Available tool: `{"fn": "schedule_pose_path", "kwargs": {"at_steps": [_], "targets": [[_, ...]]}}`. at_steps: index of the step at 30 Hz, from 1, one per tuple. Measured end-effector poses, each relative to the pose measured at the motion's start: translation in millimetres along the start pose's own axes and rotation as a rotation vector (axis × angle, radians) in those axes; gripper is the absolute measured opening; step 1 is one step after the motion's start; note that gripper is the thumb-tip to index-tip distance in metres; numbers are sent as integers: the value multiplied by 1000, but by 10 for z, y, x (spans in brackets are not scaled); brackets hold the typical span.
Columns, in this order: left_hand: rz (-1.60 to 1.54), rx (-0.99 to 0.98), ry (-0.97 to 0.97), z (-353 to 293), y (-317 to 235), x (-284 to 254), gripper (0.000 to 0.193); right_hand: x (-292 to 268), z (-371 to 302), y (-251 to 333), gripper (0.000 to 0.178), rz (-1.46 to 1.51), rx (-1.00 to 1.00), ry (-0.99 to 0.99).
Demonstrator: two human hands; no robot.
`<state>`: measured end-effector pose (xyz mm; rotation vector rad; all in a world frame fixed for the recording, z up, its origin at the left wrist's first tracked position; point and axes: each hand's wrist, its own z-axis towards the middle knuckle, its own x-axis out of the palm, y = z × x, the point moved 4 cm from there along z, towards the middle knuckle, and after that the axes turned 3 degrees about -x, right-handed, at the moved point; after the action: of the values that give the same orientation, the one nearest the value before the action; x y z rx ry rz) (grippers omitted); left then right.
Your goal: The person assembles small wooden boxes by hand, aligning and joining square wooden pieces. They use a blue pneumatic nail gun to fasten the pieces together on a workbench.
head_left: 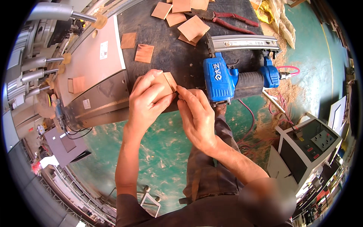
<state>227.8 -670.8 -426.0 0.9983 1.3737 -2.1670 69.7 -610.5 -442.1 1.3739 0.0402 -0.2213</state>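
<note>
Over the near edge of the dark workbench (174, 56), my left hand (143, 100) grips a small wooden piece (165, 84) made of thin light-brown boards, one standing along its right edge. My right hand (197, 115) pinches the right corner of that same piece with its fingertips. What lies between those fingertips is too small to make out. Just right of my hands a blue pneumatic nail gun (221, 77) lies on the bench. Two loose wooden squares, a darker one (128, 40) and a lighter one (144, 53), lie beyond my left hand.
Several wooden squares (193, 28) are heaped at the far side, beside red-handled pliers (235, 22). A pinkish air hose (289, 69) runs off the nail gun. Machine cylinders (49, 60) stand at left, with a pale panel (104, 64) beside them. A control cabinet (308, 145) stands at right.
</note>
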Motion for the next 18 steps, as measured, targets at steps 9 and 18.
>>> {"fn": "schedule_pose_path", "kwargs": {"at_steps": [9,18], "targets": [[1,1,-46,-4,41,33,29,91,112,30,28,-30,70,-19],[-2,25,-59,40,29,11,33,98,215,87,19,-46,136,-60]]}}
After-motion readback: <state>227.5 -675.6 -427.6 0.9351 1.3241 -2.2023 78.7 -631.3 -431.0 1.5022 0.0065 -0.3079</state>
